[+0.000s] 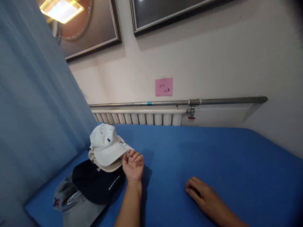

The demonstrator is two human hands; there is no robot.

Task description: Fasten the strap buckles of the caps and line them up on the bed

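Observation:
A white baseball cap [104, 142] with a small dark embroidered emblem tops a pile on the left side of the blue surface. Beneath it, a cream cap [112, 167] and another pale one show only in part. A black cap [98, 184] with white lettering on its brim lies lower, overlapping a grey cap [75, 205] in front. My left hand [133, 165] is at the right edge of the pale brims, palm up, fingers loosely curled, thumb apart; contact is unclear. My right hand [199, 192] hovers or rests over the blue surface, loosely bent, with nothing visible in it.
The blue-covered surface [189, 151] reaches back to a white radiator [149, 119] and a metal pipe [217, 101] with a valve. A blue curtain [42, 110] hangs along the left. Above are a pink note [164, 86] and framed pictures [104, 34] on the wall.

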